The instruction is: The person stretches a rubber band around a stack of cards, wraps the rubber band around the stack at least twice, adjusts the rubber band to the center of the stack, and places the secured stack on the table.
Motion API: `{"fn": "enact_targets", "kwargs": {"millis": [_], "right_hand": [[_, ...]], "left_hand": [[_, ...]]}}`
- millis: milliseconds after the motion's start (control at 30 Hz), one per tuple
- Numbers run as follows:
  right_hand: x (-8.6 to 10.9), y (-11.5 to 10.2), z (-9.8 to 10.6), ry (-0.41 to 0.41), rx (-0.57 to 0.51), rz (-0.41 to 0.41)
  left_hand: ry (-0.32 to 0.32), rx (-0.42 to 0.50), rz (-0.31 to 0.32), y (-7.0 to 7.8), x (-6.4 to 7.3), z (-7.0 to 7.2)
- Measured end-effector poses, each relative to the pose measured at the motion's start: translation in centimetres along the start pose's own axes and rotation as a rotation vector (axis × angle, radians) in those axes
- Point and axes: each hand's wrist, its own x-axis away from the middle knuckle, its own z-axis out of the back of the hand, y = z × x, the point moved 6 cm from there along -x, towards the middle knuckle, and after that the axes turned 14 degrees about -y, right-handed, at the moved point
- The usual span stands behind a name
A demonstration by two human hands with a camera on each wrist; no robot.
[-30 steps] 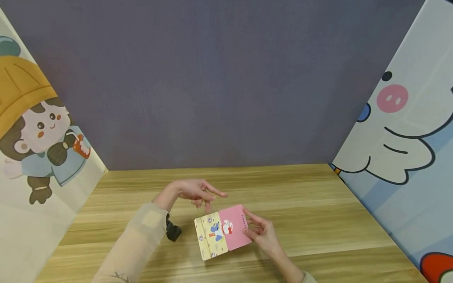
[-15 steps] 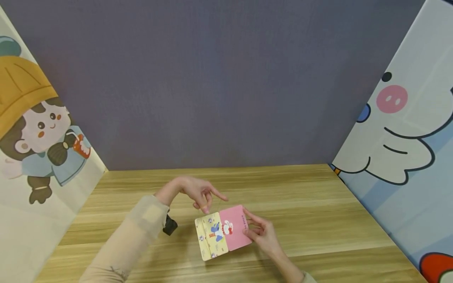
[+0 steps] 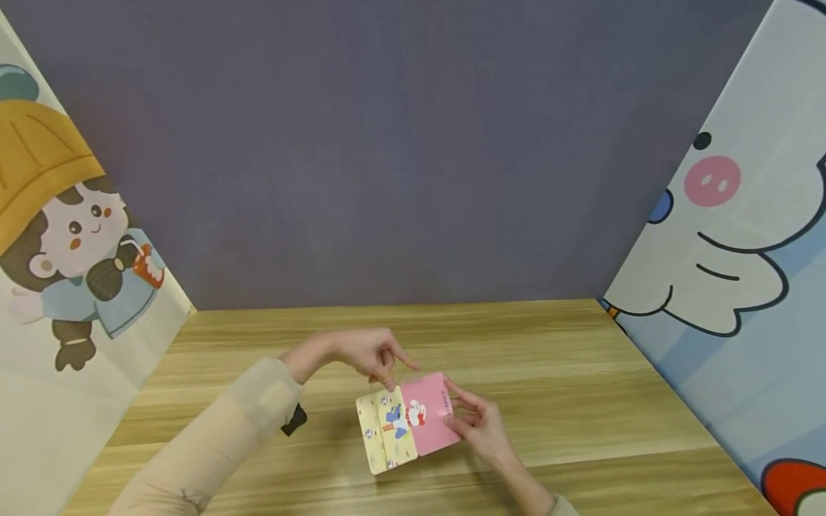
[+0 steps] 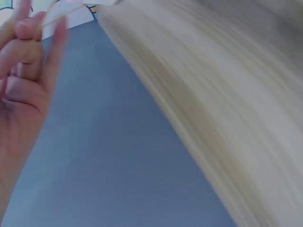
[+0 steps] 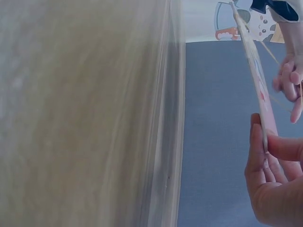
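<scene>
A thin booklet (image 3: 403,426), half pale yellow and half pink with a white rabbit and blue cartoon prints, is held tilted over the table. My right hand (image 3: 484,430) pinches its pink right edge between thumb and fingers; the right wrist view shows the booklet (image 5: 258,80) edge-on in that grip. Above the top edge, my left hand (image 3: 371,352) holds a thin yellowish elastic band (image 3: 403,374). In the left wrist view the band (image 4: 59,18) stretches across the fingertips. Strands of the band (image 5: 270,52) run from the booklet to the left hand.
Beneath both hands lies a wood-grain table (image 3: 548,373). A dark grey wall panel (image 3: 400,158) rises behind it. Cartoon-printed side panels stand at left (image 3: 71,236) and right (image 3: 729,244). A black block (image 3: 295,421) shows under the left wrist.
My left hand has moved slightly right and its fingers have drawn together at the booklet's top edge, with the elastic band now showing stretched. The right hand and booklet stay nearly still.
</scene>
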Motion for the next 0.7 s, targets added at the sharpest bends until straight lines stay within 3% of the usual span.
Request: {"fn": "enact_targets", "kwargs": {"millis": [133,267,433,600,700], "right_hand": [[0.0,-0.1,0.0,-0.003,0.006,-0.027],[-0.1,-0.3,-0.1,0.005,0.004,-0.036],[-0.1,0.0,-0.1,0.005,-0.019,-0.047],[0.0,0.1,-0.1,0.015,-0.039,-0.052],[0.0,0.0,-0.1,0.017,-0.036,-0.043]], "left_hand": [[-0.012,0.072,-0.073,-0.1,0.1,-0.3],[-0.040,0.027,-0.098,0.1,0.1,-0.4],[-0.070,-0.254,-0.049,0.8,-0.2,-0.7],[-0.069,-0.584,0.083,2.1,-0.5,-1.2],[-0.068,-0.641,0.145,2.6,-0.4,-1.5]]}}
